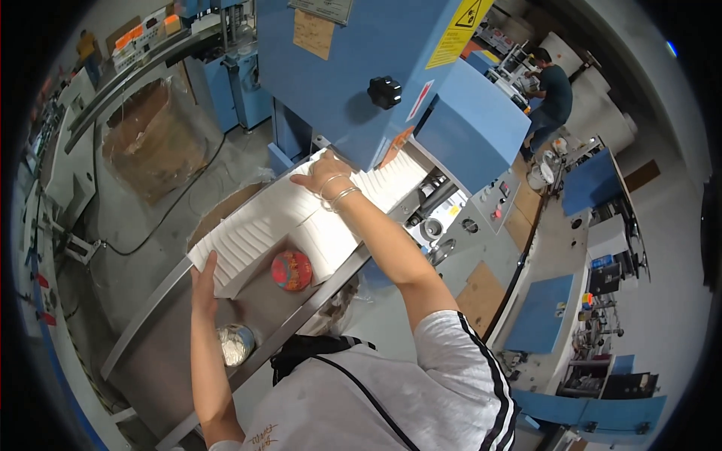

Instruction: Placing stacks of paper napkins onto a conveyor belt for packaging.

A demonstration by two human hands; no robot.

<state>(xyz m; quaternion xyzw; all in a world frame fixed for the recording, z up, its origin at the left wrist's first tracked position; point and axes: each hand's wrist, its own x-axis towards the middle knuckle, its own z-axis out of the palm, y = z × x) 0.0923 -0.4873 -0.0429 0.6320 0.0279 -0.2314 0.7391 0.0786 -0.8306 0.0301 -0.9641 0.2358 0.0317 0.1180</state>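
While our left hand [203, 279] rests with straight fingers against the left end of the long white stack [263, 219] on the metal table [159, 327], our right hand [328, 173] touches its top; whether it grips, we cannot tell.

Signs and labels on the blue machine [346, 83]
A yellow warning label [456, 37] bears a black triangle above lines of small print; near it, a white sticker [420, 101] carries a red mark. A tan note [313, 34] with faint writing sits below a metal plate [325, 9], its lettering too small to read. Brownish script [262, 436] marks the wearer's pale shirt [316, 406].
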